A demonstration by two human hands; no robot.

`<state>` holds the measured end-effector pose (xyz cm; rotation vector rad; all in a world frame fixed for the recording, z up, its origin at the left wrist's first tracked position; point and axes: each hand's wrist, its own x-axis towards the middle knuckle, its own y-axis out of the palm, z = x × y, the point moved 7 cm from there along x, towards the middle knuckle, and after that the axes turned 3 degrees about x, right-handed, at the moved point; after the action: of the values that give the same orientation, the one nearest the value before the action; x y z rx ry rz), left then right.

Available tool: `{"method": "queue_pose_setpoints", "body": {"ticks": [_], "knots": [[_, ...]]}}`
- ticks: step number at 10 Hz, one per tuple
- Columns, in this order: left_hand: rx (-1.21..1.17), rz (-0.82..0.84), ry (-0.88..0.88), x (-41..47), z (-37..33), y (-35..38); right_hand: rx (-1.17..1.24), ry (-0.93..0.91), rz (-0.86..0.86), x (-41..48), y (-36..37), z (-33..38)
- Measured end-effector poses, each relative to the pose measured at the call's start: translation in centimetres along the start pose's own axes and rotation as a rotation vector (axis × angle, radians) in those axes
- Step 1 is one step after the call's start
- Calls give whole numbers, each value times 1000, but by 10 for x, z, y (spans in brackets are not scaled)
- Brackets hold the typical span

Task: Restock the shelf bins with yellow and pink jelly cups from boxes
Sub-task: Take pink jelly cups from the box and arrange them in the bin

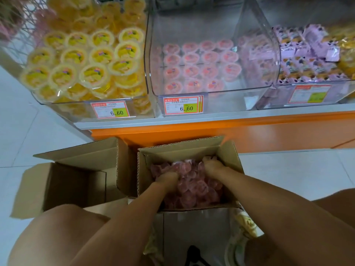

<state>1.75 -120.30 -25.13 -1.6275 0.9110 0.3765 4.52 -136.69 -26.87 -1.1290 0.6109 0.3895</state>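
Observation:
An open cardboard box on the floor holds a heap of pink jelly cups. Both hands are down inside it. My left hand digs into the cups at the left side, fingers curled among them. My right hand grips cups near the box's far right corner. On the shelf above, a clear bin is piled high with yellow jelly cups. The clear bin beside it holds one low layer of pink jelly cups.
A second cardboard box stands open at the left with nothing visible inside. A third bin at the right holds purple packets. Below the bins runs the orange shelf base. White floor tiles surround the boxes. My bare knees frame the bottom.

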Motion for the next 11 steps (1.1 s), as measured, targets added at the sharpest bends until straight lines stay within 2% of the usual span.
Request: {"method": "queue_pose_setpoints", "body": {"ticks": [1,2,3,4,5,6,7,8,9,10,11], "knots": [[-57,-9,-7,1,3,1,-119,59,-115,-9,-11,7],[-122,-19,-27,-4,12,-3,-119,101,-203,-18,-22,12],[-216,14,-125,-18,28,-20,257,100,-5,-23,-31,13],[-457,55,-164,-37,31,-47,699,-5,355,-58,-48,35],[-1024,83,-105,-76,5,-86,969,-209,355,-99,-95,58],[-1314,61,49,-117,-20,-126,1160,-381,306,-149,-146,73],[-1453,38,256,-155,-49,-164,1194,-540,268,-199,-190,84],[-1410,-25,395,-181,-73,-196,1117,-585,97,-226,-231,86],[-1331,-169,390,-183,-84,-228,932,-551,-166,-234,-280,80],[-1222,-355,357,-174,-90,-262,589,-547,-391,-224,-332,82],[-1131,-474,305,-158,-95,-291,62,-486,-420,-185,-362,97]]}}
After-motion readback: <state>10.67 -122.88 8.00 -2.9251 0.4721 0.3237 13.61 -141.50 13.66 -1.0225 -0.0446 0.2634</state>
